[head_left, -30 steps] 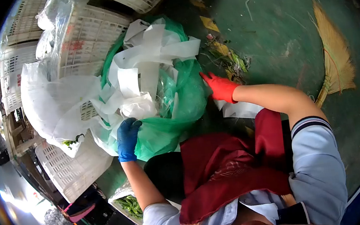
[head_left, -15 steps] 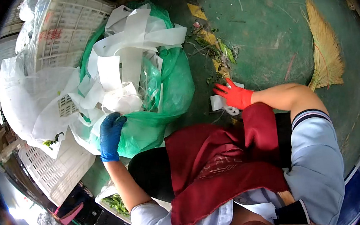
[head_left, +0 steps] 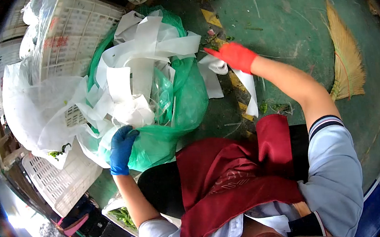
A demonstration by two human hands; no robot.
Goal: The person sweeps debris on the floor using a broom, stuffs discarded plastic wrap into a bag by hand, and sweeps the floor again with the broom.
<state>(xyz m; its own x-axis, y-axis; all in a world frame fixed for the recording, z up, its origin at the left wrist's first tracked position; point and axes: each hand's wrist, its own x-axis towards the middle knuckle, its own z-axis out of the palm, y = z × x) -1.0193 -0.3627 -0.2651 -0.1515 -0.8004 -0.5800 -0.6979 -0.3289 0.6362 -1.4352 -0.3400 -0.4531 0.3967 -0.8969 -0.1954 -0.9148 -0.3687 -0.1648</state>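
My left hand (head_left: 123, 148), in a blue glove, is closed on the near rim of a green plastic bag (head_left: 187, 91). The bag bulges on the floor with its mouth spread, full of white paper strips (head_left: 145, 36) and crumpled white pieces (head_left: 134, 111). To the right of the bag, my right hand (head_left: 235, 57), in a red glove and slightly blurred, has loose white paper strips (head_left: 248, 95) trailing from it. Its index finger points toward the bag, and the other fingers are curled over the paper. A further white piece (head_left: 212, 80) hangs between this hand and the bag.
White plastic crates (head_left: 77, 42) stand at the upper left, beside a clear plastic bag (head_left: 33, 106). Another crate (head_left: 61, 179) lies below. A straw broom (head_left: 346, 57) rests on the green floor at right. Leaf scraps (head_left: 277, 108) lie near a yellow-black floor stripe (head_left: 211, 17).
My right hand has moved up and left from the floor, and the white paper strips have come up with it toward the bag. My left hand stays on the bag rim.
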